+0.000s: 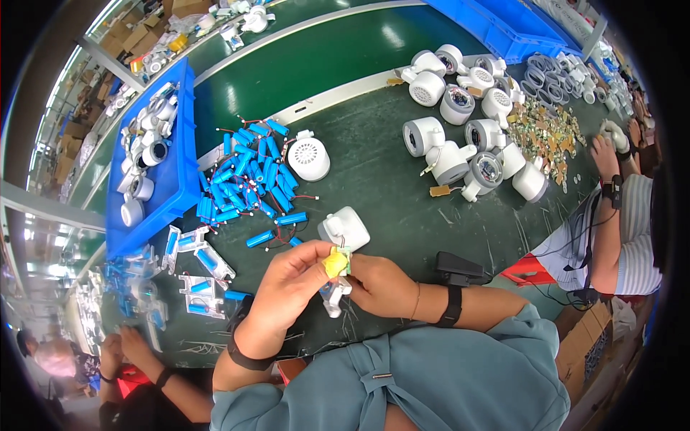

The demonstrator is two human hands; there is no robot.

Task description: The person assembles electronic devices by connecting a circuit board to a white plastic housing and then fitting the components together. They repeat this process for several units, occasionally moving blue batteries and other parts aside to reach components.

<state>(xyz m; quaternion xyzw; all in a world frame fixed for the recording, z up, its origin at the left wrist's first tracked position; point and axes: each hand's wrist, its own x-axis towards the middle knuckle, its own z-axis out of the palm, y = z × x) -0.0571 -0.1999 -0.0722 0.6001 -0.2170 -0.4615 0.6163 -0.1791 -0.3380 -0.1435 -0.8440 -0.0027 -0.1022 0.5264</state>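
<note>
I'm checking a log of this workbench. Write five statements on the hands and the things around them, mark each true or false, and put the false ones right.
1. The left hand pinches a small yellow piece, with the right hand close beside it. True.
2. The blue bin at the left holds white parts. True.
3. A round white piece with a slotted top stands just right of the heaped blue cylinders. True.
4. The heaped blue cylinders lie inside the blue bin. False: they lie loose on the green tabletop.
5. The right wrist is bare. False: a dark band goes around it.
</note>
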